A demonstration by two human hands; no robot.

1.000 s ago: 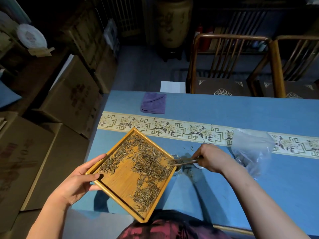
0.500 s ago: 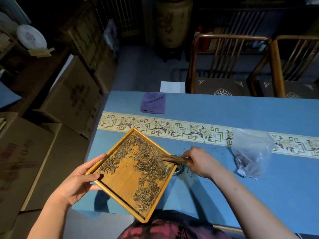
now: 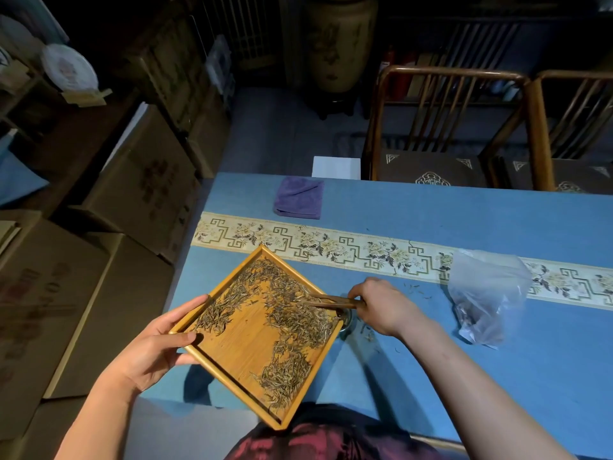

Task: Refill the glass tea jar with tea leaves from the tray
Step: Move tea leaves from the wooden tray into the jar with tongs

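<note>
A square bamboo tray (image 3: 238, 353) strewn with dry tea leaves (image 3: 292, 323) is held above the table's near left corner. My left hand (image 3: 156, 346) grips its left corner, thumb on the rim. My right hand (image 3: 381, 307) pinches wooden tongs (image 3: 331, 302) whose tips reach into the leaves near the tray's right corner. The glass tea jar (image 3: 346, 318) stands just under that corner, mostly hidden by the tray and my hand.
A crumpled clear plastic bag (image 3: 487, 297) lies on the blue tablecloth (image 3: 431, 210) to the right. A folded purple cloth (image 3: 298, 197) sits at the far left. Loose leaves lie scattered near the jar. Wooden chairs (image 3: 444, 127) stand behind; cardboard boxes (image 3: 132, 187) line the left.
My right hand has moved left with the tongs, from over the jar to the leaves on the tray. The tray and my left hand have stayed where they were.
</note>
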